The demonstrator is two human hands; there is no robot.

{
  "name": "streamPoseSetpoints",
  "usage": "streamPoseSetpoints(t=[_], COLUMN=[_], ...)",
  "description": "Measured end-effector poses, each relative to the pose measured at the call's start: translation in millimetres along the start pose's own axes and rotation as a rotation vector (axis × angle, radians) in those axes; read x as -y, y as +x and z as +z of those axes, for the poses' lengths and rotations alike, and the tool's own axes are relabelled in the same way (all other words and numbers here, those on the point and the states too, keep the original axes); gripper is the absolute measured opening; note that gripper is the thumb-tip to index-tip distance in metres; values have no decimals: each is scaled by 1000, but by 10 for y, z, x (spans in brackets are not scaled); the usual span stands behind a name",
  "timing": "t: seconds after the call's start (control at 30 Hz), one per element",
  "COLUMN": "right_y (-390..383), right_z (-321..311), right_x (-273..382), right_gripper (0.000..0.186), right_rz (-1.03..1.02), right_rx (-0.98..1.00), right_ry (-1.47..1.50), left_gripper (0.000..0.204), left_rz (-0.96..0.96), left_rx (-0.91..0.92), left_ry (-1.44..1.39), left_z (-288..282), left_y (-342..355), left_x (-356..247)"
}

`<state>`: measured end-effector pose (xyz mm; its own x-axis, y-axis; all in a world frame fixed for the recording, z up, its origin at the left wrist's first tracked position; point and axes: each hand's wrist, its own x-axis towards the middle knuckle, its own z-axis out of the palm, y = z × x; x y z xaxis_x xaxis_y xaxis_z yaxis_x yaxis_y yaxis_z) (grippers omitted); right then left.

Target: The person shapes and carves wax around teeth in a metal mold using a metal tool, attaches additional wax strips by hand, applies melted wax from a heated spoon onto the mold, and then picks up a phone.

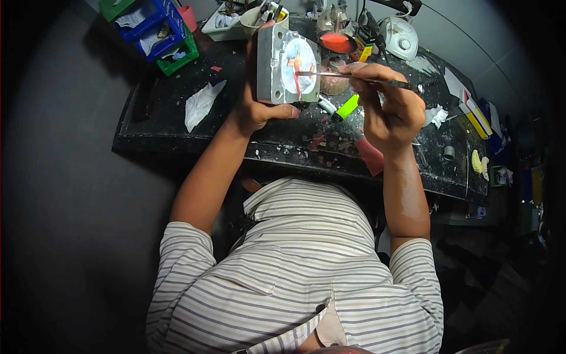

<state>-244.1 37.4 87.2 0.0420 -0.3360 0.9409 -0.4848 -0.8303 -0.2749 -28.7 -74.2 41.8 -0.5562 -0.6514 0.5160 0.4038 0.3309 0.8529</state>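
My left hand [254,112] grips a grey metal dental flask [268,71] from its left side and below, tilting its face toward me over the bench. White plaster [308,54] fills the round opening, with red and pinkish material [297,85] in its middle. In my right hand [394,112] is a thin metal dental carver [336,75], held like a pen. Its tip reaches to the red material; whether it touches cannot be told. The fingers of my left hand behind the flask are hidden.
A bright green lighter-like object [348,108], a pink wax sheet [370,156] and crumpled white paper [203,105] lie on the black bench [177,127]. Stacked blue and green bins [171,41] stand far left. Behind are a red-filled bowl [337,41] and a white respirator mask [400,39].
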Motion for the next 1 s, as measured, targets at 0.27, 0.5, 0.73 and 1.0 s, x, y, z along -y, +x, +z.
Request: streamPoseSetpoints(t=[0.27,0.5,0.73,1.0], right_y=[63,43,20,78], right_z=[-128,-282,-259,-217], right_x=[36,-241,-361,-210], right_gripper=[12,11,10,10], right_rz=[267,397,359,399], right_rx=[-216,-324,-300,-346], right_ry=[-42,-252,-305,-165], left_gripper=[119,105,100,103], left_rz=[-101,-146,-123,-179], left_rx=[19,45,74,49], left_ry=[-237,-499,-522,-576], left_z=[-43,-94,-119,-133], left_y=[-42,-17,-28,-47], left_x=[-17,25,40,34])
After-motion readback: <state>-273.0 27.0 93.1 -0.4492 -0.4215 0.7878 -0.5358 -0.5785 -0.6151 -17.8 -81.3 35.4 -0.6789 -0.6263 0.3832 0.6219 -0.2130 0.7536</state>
